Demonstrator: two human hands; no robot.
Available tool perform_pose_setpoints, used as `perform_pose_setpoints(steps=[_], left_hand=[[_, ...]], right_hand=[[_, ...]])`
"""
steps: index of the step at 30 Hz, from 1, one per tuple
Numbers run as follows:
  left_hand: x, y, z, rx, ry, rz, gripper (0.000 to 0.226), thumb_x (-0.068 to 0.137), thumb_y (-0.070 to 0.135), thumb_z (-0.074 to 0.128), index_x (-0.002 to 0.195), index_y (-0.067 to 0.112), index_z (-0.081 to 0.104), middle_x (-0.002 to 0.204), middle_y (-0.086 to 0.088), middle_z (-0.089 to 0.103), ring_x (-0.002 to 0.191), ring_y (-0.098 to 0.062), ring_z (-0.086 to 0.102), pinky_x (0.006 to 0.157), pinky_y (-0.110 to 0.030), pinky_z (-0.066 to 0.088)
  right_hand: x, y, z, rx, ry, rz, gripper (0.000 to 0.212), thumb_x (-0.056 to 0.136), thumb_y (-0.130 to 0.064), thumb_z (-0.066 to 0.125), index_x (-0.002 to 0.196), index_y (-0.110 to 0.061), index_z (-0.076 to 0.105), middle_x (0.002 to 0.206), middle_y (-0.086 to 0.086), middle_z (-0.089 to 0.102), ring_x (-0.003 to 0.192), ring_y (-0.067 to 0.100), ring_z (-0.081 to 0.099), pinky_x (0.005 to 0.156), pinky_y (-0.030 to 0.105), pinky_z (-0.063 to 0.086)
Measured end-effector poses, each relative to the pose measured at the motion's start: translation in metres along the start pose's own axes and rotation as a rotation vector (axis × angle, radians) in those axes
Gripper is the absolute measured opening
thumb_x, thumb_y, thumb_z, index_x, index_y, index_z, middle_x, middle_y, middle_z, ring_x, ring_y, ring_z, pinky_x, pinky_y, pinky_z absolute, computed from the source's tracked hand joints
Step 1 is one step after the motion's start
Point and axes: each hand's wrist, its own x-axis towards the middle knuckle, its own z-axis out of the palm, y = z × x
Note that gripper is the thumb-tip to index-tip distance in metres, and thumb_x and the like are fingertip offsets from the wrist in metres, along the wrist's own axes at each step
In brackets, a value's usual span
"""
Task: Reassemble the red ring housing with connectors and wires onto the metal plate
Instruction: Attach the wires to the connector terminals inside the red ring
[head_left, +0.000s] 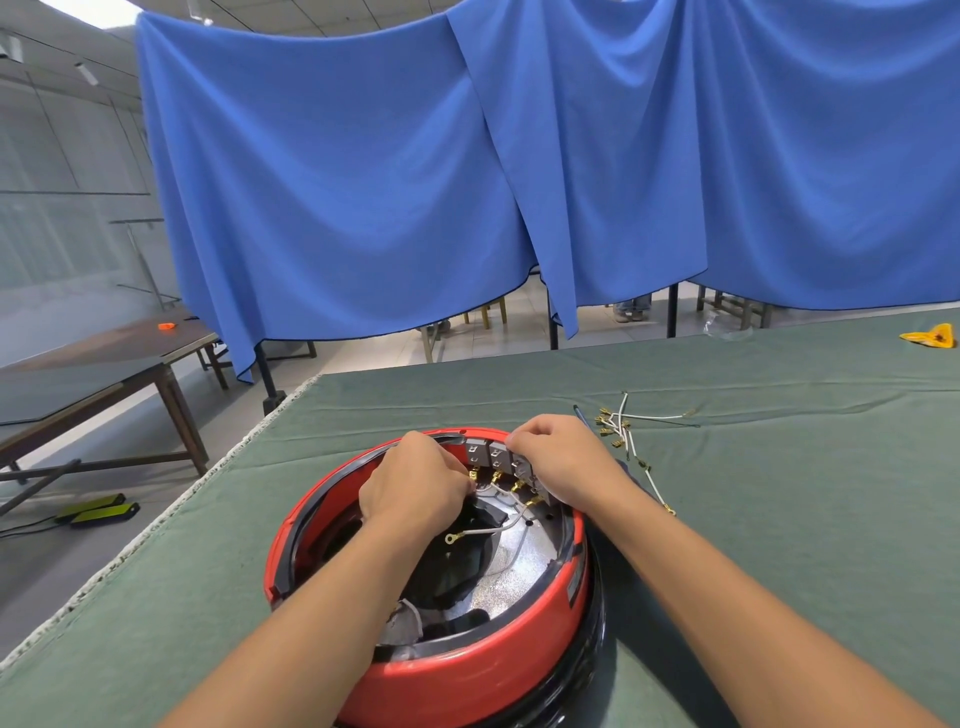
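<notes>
The red ring housing (467, 670) stands on the green cloth in front of me, with the shiny metal plate (524, 561) showing inside it. A row of grey connector blocks (491, 453) sits at the ring's far rim, with brass terminals and white wires (511, 501) below them. My left hand (415, 483) reaches inside the ring, fingers curled at a white wire next to the leftmost terminals. My right hand (561, 462) rests over the right end of the connector row, fingers curled onto it. A loose white wire with a ring terminal (451, 538) lies over the plate.
A loose bundle of white wires with brass terminals (618, 423) lies on the green table cloth (779, 467) to the right of the ring. A yellow cloth scrap (932, 336) is at the far right. Blue curtains hang behind; the table's left edge (171, 509) drops to the floor.
</notes>
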Motion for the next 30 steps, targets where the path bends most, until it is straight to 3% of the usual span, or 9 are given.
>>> perform_pose_setpoints(steps=[12,19,30], left_hand=[[0.0007,0.0003,0.0018,-0.015,0.007,0.031,0.014,0.088,0.025,0.066,0.097,0.023,0.076,0.096,0.002,0.071,0.09,-0.018,0.061,0.069,-0.03,0.045],[0.0027,-0.0008,0.0023,-0.021,0.007,0.029,0.013,0.086,0.025,0.066,0.095,0.024,0.077,0.097,0.001,0.072,0.094,-0.021,0.062,0.079,-0.034,0.05],[0.0044,0.0004,0.0047,-0.051,0.014,0.007,0.015,0.088,0.025,0.065,0.096,0.022,0.076,0.095,0.001,0.071,0.09,-0.018,0.061,0.071,-0.03,0.045]], right_hand=[[-0.0003,-0.0003,-0.0003,-0.004,0.006,-0.012,0.028,0.092,-0.027,0.054,0.099,-0.005,0.07,0.102,0.009,0.07,0.099,0.025,0.062,0.087,0.04,0.049],[-0.0008,-0.0009,-0.0006,-0.004,0.014,-0.015,0.029,0.09,-0.026,0.055,0.099,-0.002,0.07,0.104,0.013,0.07,0.102,0.028,0.061,0.09,0.043,0.05],[-0.0011,-0.0003,-0.0008,-0.012,-0.002,-0.005,0.026,0.091,-0.028,0.054,0.097,-0.009,0.071,0.102,0.005,0.07,0.1,0.024,0.062,0.092,0.043,0.049]])
